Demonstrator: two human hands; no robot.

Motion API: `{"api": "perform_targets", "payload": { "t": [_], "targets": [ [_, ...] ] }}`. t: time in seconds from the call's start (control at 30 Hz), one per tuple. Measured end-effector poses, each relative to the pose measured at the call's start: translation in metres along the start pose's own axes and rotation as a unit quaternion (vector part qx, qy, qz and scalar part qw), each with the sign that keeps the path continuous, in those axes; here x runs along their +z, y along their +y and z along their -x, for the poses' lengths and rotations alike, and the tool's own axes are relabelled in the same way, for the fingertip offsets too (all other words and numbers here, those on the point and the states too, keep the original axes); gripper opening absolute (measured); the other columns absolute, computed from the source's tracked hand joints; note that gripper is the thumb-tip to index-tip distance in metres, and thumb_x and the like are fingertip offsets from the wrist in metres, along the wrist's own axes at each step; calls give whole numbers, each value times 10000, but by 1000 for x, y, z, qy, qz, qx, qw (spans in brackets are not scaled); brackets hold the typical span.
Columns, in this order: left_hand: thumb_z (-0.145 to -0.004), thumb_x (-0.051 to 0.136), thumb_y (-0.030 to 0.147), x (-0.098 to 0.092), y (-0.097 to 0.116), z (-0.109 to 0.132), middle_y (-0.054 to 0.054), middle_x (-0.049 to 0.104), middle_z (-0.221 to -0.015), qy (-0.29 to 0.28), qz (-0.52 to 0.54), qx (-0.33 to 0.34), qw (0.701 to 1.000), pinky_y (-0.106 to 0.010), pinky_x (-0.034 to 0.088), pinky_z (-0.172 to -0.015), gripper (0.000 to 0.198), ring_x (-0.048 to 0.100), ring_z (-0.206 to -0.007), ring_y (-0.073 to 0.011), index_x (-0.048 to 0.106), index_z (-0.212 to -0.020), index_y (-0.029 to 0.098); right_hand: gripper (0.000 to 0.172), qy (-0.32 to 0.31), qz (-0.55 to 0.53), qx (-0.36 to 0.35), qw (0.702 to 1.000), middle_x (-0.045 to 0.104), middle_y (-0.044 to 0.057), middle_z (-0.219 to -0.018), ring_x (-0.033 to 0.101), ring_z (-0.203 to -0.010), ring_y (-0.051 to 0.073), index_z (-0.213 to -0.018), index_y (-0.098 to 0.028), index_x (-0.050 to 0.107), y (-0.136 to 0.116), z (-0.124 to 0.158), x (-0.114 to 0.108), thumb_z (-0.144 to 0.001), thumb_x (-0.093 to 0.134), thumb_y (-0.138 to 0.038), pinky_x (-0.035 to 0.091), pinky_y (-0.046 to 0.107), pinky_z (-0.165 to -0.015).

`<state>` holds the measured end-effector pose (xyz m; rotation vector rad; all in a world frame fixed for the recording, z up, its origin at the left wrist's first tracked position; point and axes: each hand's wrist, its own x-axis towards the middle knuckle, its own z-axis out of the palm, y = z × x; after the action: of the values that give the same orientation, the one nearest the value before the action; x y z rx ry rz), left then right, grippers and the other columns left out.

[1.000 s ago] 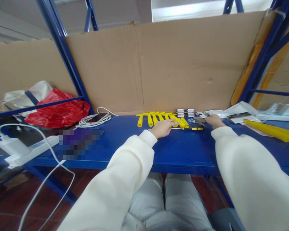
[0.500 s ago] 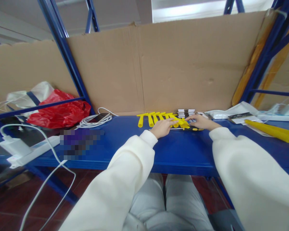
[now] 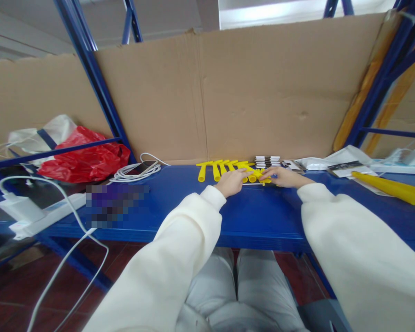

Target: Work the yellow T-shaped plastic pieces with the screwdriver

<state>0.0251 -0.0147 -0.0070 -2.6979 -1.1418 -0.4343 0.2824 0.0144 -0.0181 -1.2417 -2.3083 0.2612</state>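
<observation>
Leftward comes the right hand since the earlier frame, now right at the near end of the yellow T-shaped pieces, its fingers bent and narrow, though at this size it's impossible to tell whether they grip one. Facing it, the left hand has its fingers reaching to the same cluster, its hold just as unclear, while the pieces run leftward along the back of the blue surface, near the black-and-white stack.

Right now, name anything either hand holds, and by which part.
The left hand and right hand are at the yellow pieces; whether either grips one, or where, cannot be told.
</observation>
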Motion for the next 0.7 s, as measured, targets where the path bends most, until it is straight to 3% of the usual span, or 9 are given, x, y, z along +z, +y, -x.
{"api": "perform_targets", "payload": {
  "t": [0.23, 0.4, 0.6, 0.7],
  "targets": [
    [-968, 461, 81, -1, 1, 1, -72, 545, -1587, 3, 0, -16, 1000, -427, 503, -1130, 616, 610, -1375, -250, 551, -1534, 306, 100, 48, -9, 15, 999, 797, 66, -993, 721, -1004, 252, -707, -253, 786, -6, 0, 3, -738, 693, -271, 526, 408, -1046],
    [-967, 449, 80, -1, 1, 1, -57, 549, -1584, 8, 9, -13, 1000, -453, 507, -1128, 640, 612, -1370, -255, 529, -1547, 337, 144, 127, -53, 79, 987, 779, 62, -867, 717, -927, 265, -710, -222, 735, -6, -2, 5, -758, 715, -357, 558, 414, -954],
    [-958, 454, 81, -1, 0, 0, -55, 544, -1589, 4, 9, -23, 1000, -459, 524, -1106, 639, 627, -1348, -266, 539, -1541, 327, 98, 264, -146, 213, 929, 754, 90, -853, 717, -835, 228, -853, -180, 689, 8, -14, 7, -779, 706, -242, 584, 344, -792],
    [-962, 453, 84, -1, 1, 0, -49, 535, -1597, 1, 5, -18, 1000, -449, 520, -1114, 624, 632, -1344, -257, 549, -1534, 313, 183, 282, -103, 315, 900, 738, 94, -794, 717, -803, 240, -925, -151, 701, 19, -22, 8, -742, 702, -158, 576, 323, -711]
  ]
}}
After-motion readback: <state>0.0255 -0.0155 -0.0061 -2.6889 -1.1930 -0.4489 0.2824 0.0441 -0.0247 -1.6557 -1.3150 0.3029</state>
